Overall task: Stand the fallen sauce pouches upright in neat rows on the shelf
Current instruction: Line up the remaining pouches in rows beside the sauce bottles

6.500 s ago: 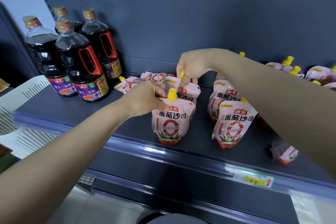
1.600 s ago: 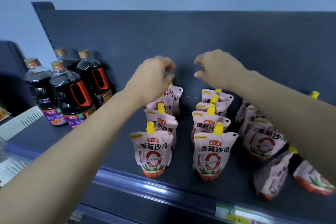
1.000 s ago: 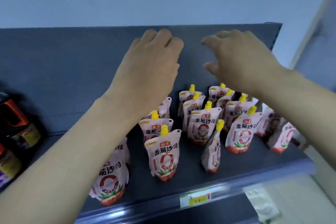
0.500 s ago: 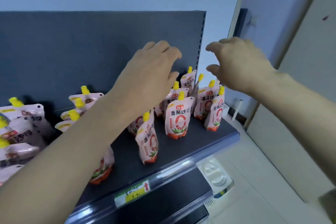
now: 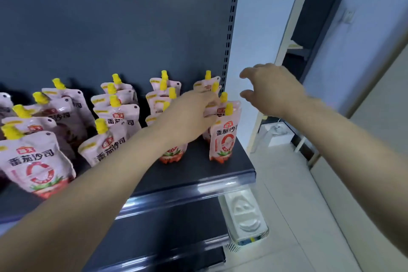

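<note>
Shop: gondola shelf (image 5: 198, 168), stocked pouches (image 5: 224, 137).

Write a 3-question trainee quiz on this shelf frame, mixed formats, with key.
1. True or false: the right hand is gripping a pouch.
2. Multiple choice: the left hand is at
A. the pouches in the rightmost row
B. the shelf's front rail
C. the white container below the shelf
3. Fill in: the front pouch of the rightmost row stands ___ near the right end of the shelf.

Key
1. False: it hovers open in the air, past the shelf's right end.
2. A: its fingers reach among those pouches; whether they are closed on one cannot be told.
3. upright
</note>
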